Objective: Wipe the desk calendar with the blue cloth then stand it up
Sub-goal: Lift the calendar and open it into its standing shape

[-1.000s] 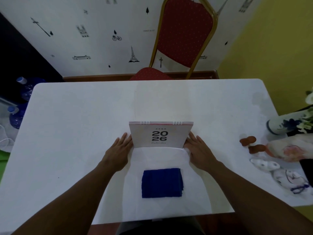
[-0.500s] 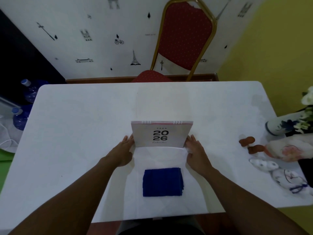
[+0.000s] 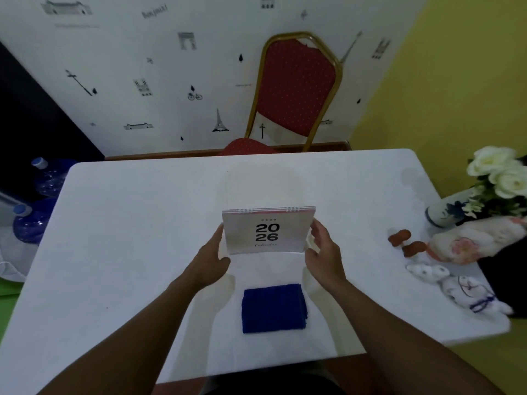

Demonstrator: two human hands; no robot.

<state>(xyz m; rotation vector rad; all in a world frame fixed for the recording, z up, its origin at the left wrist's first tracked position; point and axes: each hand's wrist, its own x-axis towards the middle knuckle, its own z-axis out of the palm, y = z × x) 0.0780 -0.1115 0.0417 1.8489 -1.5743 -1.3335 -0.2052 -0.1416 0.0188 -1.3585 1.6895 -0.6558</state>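
At about nine o'clock, off the white table's (image 3: 114,223) left edge, blue water bottles (image 3: 34,220) sit on the floor. Moving inward, the left hand (image 3: 209,262) reaches in from seven o'clock, fingers together and laid flat against the left side edge of the desk calendar (image 3: 266,233), thumb bent toward its lower corner. The desk calendar stands upright at the centre of the table, its front cover reading "2026" facing the camera, binding rings along the top; whether its lower edge touches the table cannot be told. Directly toward six o'clock from it, well apart from both hands, the blue cloth (image 3: 273,307) lies folded in a neat rectangle near the table's near edge, with nothing touching it. At twelve o'clock beyond the far edge stands a red chair (image 3: 296,89) with a gold frame against the patterned wall. The right hand (image 3: 325,250) comes in from five o'clock, fingers loosely curved along the calendar's right side edge, thumb below, cupping that edge rather than clamping it. At three o'clock, near the right edge, are a blue-and-white vase (image 3: 445,212) with white flowers (image 3: 499,175), two brown pieces (image 3: 405,242), and white ceramic figurines (image 3: 456,283).
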